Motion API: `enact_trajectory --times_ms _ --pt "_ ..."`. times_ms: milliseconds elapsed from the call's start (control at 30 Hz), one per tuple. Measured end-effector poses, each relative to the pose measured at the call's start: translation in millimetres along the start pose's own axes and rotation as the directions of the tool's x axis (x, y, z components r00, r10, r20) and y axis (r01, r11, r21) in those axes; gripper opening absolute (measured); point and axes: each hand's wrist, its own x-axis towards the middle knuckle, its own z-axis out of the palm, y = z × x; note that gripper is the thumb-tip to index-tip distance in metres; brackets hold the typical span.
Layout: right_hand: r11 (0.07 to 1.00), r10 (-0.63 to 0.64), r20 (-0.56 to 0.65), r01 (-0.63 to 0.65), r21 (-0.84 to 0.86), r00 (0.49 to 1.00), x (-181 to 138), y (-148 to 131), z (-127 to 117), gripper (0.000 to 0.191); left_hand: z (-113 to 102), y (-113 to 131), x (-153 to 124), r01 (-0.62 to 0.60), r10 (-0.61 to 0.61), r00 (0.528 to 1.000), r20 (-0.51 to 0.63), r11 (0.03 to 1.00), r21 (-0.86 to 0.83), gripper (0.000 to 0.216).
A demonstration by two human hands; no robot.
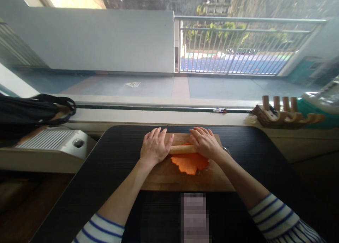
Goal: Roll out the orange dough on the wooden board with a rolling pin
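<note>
Striped sleeves (103, 230), near side of cutting board (161, 179). On board: left hand (155, 146) and right hand (206, 143), fingers extended, palms down on rolling pin (182, 149) across orange dough (190, 164).

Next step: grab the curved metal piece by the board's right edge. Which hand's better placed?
Right, probably. The right hand is on the right end of the rolling pin, nearer the metal piece. The left hand is at the pin's other end, farther away.

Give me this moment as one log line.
left hand: on rolling pin | right hand: on rolling pin | rolling pin: across orange dough | board: under dough, on table
</note>
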Motion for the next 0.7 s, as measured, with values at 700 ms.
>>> enact_trajectory --times_ms 700 --pt "1.000 0.013 -0.107 -0.012 0.011 0.994 20 6 0 0.036 6 -4 30 -0.003 0.001 0.999 -0.032 0.998 -0.065 0.044"
